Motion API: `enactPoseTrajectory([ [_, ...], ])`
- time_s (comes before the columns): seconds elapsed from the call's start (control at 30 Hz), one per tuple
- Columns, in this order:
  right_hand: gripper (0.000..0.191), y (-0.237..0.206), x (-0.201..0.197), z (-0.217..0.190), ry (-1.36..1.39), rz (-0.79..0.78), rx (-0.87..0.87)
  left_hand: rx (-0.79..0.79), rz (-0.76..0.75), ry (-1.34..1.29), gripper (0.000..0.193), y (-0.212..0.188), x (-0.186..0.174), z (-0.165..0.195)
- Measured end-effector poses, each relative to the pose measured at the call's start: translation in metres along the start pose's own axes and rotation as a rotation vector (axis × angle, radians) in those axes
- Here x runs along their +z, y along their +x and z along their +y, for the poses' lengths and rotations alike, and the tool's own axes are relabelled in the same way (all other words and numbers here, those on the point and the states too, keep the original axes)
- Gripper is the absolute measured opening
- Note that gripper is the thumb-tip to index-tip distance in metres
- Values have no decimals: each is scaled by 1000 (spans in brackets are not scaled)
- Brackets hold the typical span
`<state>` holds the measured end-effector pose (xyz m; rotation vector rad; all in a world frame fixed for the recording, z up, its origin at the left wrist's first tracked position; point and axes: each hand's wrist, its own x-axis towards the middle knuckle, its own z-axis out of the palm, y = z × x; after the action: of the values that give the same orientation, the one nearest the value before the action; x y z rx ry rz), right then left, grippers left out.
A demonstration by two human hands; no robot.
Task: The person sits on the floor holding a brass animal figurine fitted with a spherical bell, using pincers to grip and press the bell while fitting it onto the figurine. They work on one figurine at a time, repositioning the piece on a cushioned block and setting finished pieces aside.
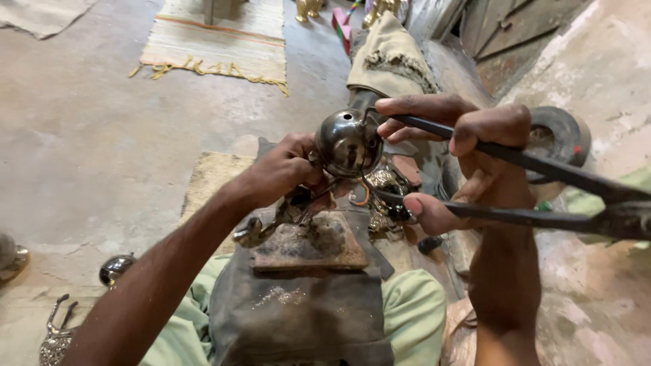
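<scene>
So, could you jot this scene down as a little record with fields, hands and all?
Setting: concrete workshop floor, striped fringed mat beyond
Left hand: grips the side of a shiny round metal vessel
Right hand: wrapped round the two dark handles of long tongs
Lap: dark apron with a worn flat block on it
Nearby: small metal pieces at lower left
</scene>
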<state>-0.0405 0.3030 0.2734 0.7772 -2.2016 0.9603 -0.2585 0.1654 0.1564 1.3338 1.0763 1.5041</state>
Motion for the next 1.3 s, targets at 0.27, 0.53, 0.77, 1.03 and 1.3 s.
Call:
enactPoseTrajectory([
  [0.27, 55, 39, -19, 17, 108, -149, 82, -2, -90, -193, 35, -3, -3, 16],
  [0.53, 52, 6, -33, 59, 312, 209, 112, -282, 354, -46, 71, 19, 55, 35],
  [0.77, 42, -106, -2, 124, 466, 551, 336, -189, 374, 172, 93, 39, 76, -78],
  [1.03, 38, -194, 39, 165, 508, 917, 673, -378, 168, 980, 104, 48, 69, -150],
  [1.3, 43, -216, 54, 167, 326, 1063, 745, 109, 131, 594, 67, 49, 93, -147],
])
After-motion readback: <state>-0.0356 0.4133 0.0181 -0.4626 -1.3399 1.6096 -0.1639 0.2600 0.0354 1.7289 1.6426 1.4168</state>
